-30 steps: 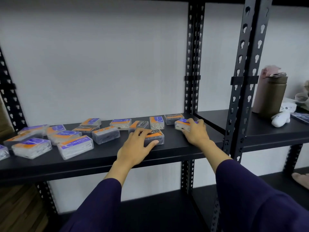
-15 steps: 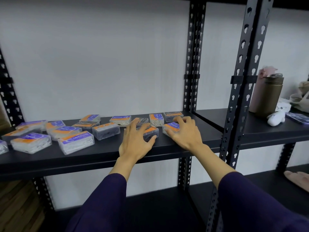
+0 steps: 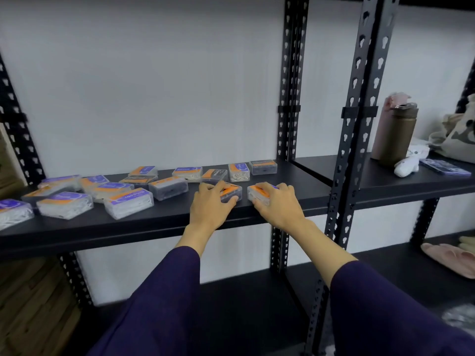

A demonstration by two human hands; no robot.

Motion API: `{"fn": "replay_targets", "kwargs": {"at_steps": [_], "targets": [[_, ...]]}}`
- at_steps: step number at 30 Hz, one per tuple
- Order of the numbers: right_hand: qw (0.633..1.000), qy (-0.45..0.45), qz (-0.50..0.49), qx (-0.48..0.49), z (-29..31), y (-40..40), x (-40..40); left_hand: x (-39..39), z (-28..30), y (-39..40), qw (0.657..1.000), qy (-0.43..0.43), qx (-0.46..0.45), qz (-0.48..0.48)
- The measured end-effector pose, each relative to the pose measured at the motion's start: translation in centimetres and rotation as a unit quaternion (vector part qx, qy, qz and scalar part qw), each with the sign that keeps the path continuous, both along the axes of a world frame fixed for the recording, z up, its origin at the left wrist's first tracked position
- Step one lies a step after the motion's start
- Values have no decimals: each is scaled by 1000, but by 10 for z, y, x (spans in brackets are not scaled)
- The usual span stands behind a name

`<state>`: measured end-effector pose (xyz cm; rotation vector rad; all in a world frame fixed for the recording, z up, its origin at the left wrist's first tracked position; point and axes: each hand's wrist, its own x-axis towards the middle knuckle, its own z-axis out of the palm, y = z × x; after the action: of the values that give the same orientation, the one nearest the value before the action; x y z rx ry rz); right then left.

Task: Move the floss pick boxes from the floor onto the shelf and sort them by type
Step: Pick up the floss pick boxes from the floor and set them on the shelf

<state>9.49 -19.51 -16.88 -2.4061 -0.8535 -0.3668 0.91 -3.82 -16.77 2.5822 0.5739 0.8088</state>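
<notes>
Boxes of floss picks are lying scattered on the black shelf (image 3: 144, 222), roughly fifteen showing. Left hand (image 3: 210, 205) is gripping one dark box (image 3: 232, 192) near the front edge; right hand (image 3: 276, 204) is gripping one white box (image 3: 258, 192) just beside it.

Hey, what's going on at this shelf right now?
A person is sorting floss pick boxes on a black shelf. The left hand holds a dark box near the front edge, and the right hand holds a white-filled box just beside it. About a dozen more boxes lie scattered to the left and behind, not yet in tidy groups.
</notes>
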Motion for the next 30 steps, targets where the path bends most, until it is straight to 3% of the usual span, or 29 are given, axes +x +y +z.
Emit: {"fn": "replay_targets", "kwargs": {"at_steps": [5, 10, 18, 26, 30], "targets": [[1000, -28, -7, 6, -17, -21, -41, -47, -6, -33, 1000, -26, 4, 0], [999, -4, 23, -40, -66, -41, -81, -94, -58, -63, 1000, -5, -23, 5], [983, 125, 59, -123, -229, -46, -102, -120, -224, -71, 985, 114, -128, 31], [934, 269, 36, -231, -403, -40, -80, -115, -394, -54, 937, 228, -251, 89], [908, 313, 22, -279, -477, -38, -67, -116, -464, -44, 917, 281, -261, 110]]}}
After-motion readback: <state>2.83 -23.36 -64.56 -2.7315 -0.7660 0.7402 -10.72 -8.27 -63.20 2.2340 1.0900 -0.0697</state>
